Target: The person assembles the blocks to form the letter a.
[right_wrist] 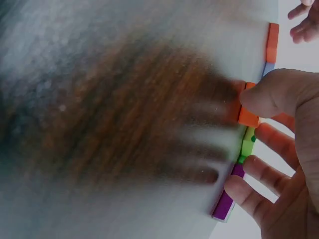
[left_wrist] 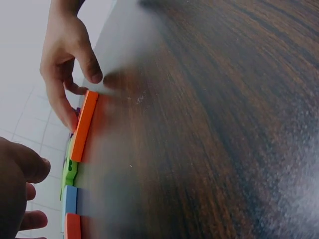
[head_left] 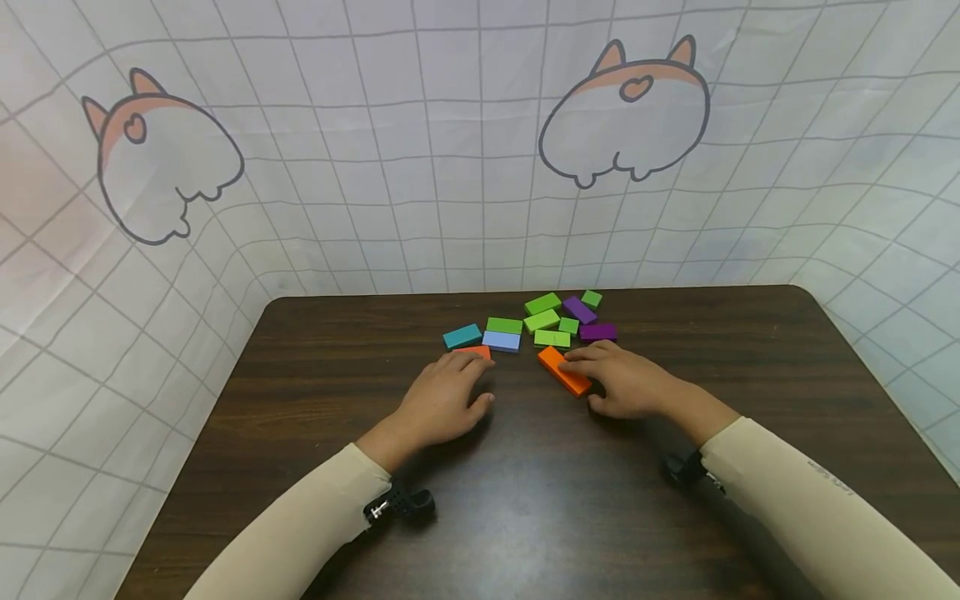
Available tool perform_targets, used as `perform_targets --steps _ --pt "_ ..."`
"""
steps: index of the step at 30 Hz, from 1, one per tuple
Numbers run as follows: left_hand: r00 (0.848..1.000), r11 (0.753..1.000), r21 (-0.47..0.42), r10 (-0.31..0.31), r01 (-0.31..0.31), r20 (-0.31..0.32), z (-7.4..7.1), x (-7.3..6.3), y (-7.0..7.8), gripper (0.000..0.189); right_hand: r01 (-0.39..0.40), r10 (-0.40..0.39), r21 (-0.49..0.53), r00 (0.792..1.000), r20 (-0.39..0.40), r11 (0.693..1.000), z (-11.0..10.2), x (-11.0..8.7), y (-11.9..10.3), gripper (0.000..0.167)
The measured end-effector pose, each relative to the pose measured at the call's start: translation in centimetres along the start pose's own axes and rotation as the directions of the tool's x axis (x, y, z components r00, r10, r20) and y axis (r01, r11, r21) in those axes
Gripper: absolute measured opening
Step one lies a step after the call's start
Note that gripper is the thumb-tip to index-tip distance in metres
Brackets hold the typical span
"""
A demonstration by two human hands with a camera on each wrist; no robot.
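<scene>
My left hand [head_left: 442,400] is held low over the table, fingers loosely bent, its fingertips in front of a red-orange block [head_left: 476,352] in the head view. Whether they touch it I cannot tell; the hand hides part of it. My right hand [head_left: 626,382] rests its index fingertip against a longer orange block [head_left: 557,368], which lies at a slant. In the left wrist view the right thumb stands apart from that orange block [left_wrist: 84,127]. The other right fingers spread near a purple block [right_wrist: 227,200] in the right wrist view.
Behind the hands lie a teal block [head_left: 462,337], a light blue block [head_left: 501,342], several green blocks [head_left: 542,321] and another purple block [head_left: 579,310]. The dark wooden table [head_left: 525,500] meets a white gridded curtain [head_left: 420,208] at the back.
</scene>
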State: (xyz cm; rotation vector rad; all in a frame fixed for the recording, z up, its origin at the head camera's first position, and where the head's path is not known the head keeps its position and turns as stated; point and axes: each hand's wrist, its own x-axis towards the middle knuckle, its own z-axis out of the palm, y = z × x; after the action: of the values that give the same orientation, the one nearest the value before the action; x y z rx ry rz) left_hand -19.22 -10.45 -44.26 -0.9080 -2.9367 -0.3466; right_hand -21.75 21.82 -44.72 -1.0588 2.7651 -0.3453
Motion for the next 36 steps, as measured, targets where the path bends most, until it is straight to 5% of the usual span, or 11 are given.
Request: perform_targets --steps 13,28,36 --pt "1.0 1.0 -0.001 0.009 -0.009 0.015 0.1 0.0 0.3 0.049 0.016 -0.016 0.004 0.997 -0.075 1.0 0.1 -0.1 -0.2 0.045" --pt "0.99 0.989 -0.037 0.141 -0.14 0.03 1.0 1.5 1.7 0.042 -0.073 0.076 0.042 0.994 -0.073 0.996 0.2 -0.2 -0.5 0.051" --pt "0.974 0.981 -0.026 0.195 -0.193 0.112 2.2 2.9 2.8 0.043 -0.063 0.063 0.009 0.992 -0.109 0.998 0.6 -0.1 -0.5 0.054"
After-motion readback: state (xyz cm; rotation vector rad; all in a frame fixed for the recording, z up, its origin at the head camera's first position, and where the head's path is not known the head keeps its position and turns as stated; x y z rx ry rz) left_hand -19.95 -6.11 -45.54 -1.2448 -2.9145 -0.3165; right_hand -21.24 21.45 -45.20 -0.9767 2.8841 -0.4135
